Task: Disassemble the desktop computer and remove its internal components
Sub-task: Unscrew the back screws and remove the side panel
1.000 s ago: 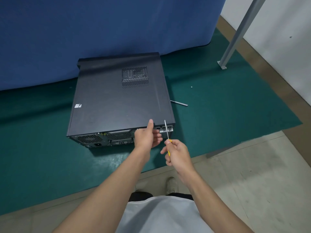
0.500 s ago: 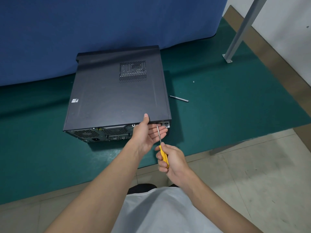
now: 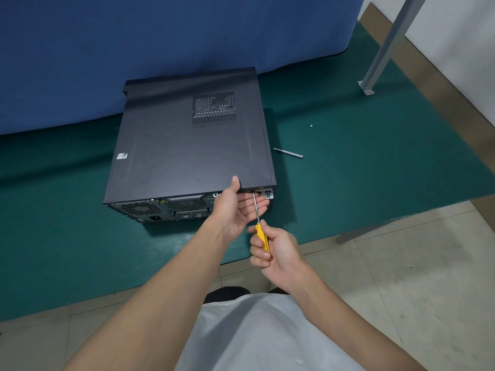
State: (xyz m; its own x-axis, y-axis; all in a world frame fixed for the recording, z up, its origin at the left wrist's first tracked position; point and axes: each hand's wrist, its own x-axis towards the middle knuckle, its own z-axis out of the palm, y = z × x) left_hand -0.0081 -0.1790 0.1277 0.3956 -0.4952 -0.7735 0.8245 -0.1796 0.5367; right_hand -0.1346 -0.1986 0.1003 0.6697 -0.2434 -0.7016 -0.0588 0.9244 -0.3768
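The desktop computer [image 3: 187, 145] lies on its side near the green mat's [image 3: 375, 170] front edge. The left grip [image 3: 233, 210], fingers straight, braces its rear top edge with the thumb. The right grip [image 3: 276, 250] wraps the yellow screwdriver [image 3: 261, 235]. Best to seat the tip squarely, then press inward while turning.

computer [image 3: 187, 153]: on its side on the green mat [image 3: 375, 170]
left hand [image 3: 235, 207]: thumb on its near panel edge
right hand [image 3: 278, 253]: grips yellow screwdriver [image 3: 261, 234], tip at rear panel

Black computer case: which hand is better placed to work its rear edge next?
Right. The right hand grips the yellow-handled screwdriver, tip at the rear edge of the black computer case; the left hand braces it, thumb atop.
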